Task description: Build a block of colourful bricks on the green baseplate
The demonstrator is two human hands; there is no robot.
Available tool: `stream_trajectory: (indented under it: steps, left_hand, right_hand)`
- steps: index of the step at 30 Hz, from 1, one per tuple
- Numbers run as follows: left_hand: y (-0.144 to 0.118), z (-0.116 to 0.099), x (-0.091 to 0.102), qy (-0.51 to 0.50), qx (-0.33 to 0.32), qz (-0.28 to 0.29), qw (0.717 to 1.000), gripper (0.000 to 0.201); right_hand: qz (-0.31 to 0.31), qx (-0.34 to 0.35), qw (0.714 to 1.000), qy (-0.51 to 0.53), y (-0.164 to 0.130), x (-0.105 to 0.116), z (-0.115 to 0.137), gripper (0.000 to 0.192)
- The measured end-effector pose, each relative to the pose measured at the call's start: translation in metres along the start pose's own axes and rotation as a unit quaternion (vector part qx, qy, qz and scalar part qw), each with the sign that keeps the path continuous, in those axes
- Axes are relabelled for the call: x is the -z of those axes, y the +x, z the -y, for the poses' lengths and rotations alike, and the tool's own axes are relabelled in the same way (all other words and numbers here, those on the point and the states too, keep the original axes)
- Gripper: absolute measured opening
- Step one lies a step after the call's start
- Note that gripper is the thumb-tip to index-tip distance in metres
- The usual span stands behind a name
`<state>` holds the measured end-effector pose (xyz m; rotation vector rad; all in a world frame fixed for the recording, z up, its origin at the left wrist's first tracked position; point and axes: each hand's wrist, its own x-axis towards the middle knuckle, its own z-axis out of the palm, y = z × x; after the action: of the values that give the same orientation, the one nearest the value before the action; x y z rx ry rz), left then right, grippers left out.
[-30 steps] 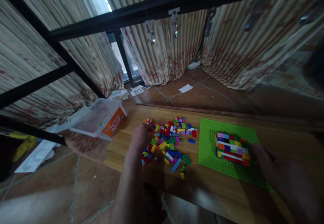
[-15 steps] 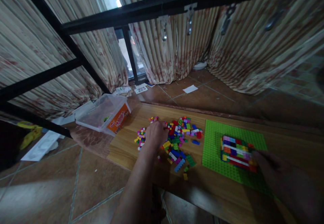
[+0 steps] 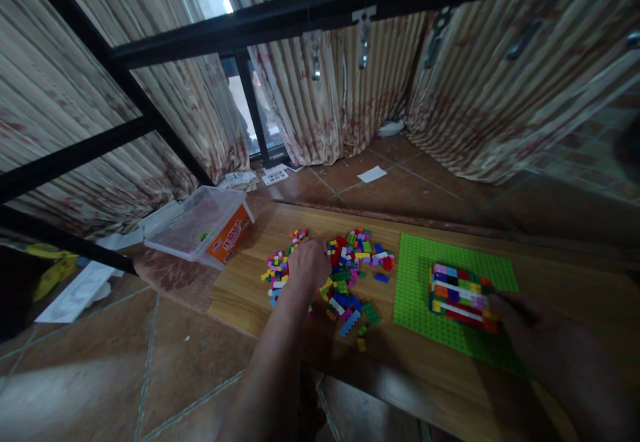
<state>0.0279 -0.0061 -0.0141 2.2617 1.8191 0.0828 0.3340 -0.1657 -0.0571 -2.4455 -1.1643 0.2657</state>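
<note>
At the far left, a clear plastic tub (image 3: 197,229) with an orange label is sitting at the left end of a low wooden table (image 3: 310,219), tilted and nearly bare inside.

To its right, the person's left hand (image 3: 306,265) is resting palm down on a scattered pile of small coloured bricks (image 3: 345,272). The hand is covering the left middle of the pile, so loose bricks are lying on both sides of it: a small cluster to its left, the larger spread to its right and toward the far edge. Its fingers are pointing away from the person and are curled downward into the bricks; whether they are pinching one cannot be told, since the back of the hand is hiding the fingertips.

Further right, a green baseplate (image 3: 415,295) is lying flat, just beside the pile. On it is sitting a block of stacked bricks (image 3: 460,292), its long axis running left to right.

At the far right, the right hand (image 3: 530,339) is reaching in from the near right, dim and blurred. Its fingertips are touching the block's near right corner, making it the nearer hand to the block. Its fingers seem loosely spread, though a grip cannot be told.
</note>
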Motion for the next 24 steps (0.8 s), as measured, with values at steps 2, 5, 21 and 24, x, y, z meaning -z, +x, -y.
stream_trajectory:
  steps: [2,5,21,24]
  left_hand:
    - [-0.001,0.0,0.001,-0.007,-0.001,0.0,1.0,0.024]
    - [0.0,0.001,0.004,-0.017,0.011,-0.001,1.0,0.023]
    - [-0.028,-0.055,-0.015,-0.477,-0.273,0.118,0.827,0.021]
    - [-0.031,-0.058,-0.014,-0.479,-0.277,0.139,0.821,0.028]
  right_hand:
    - [0.021,-0.014,1.0,0.0,-0.001,0.001,0.001,0.05]
    - [0.037,-0.037,0.999,0.006,-0.003,0.006,0.007,0.05]
    - [0.032,0.202,0.904,0.376,-0.055,-0.026,0.095,0.023]
    - [0.051,0.183,0.89,0.414,-0.054,-0.031,0.102,0.015]
